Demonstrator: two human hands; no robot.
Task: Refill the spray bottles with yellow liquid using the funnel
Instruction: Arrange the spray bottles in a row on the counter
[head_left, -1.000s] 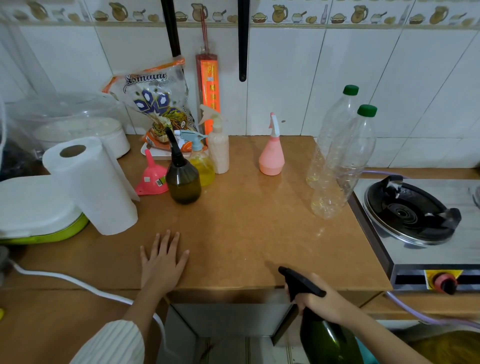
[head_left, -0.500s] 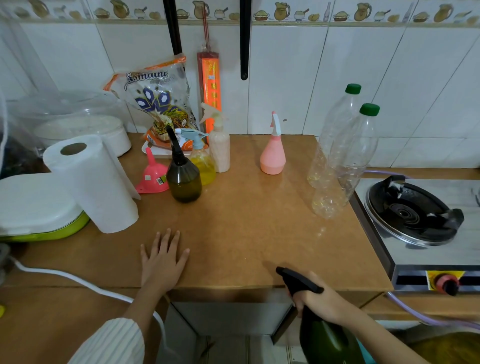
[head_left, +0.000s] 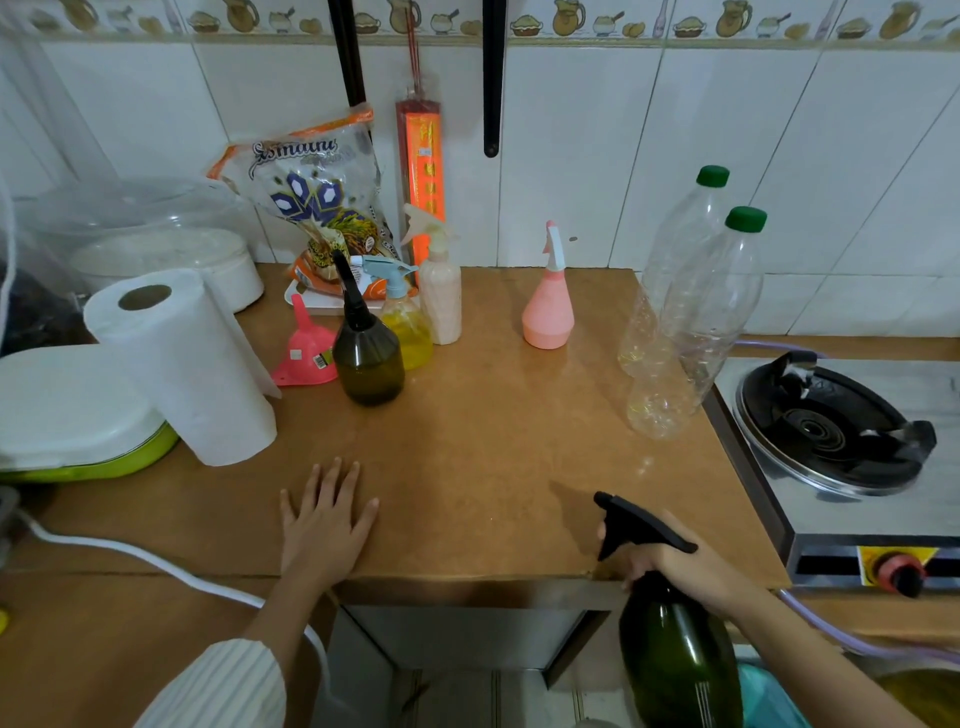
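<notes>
The right hand (head_left: 685, 564) grips the neck of a dark green spray bottle (head_left: 675, 660), upright just off the desk's (head_left: 493, 441) front edge. The pink funnel (head_left: 306, 345) lies far-left near the back edge, nearer the left hand (head_left: 324, 519), spread flat on the desk.

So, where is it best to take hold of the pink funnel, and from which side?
Probably by the narrow spout. The pink funnel sits upside down, wide mouth on the counter, spout pointing up. Come from above and slightly from the front with the left hand, since the paper towel roll and the dark spray bottle crowd its sides.
</notes>
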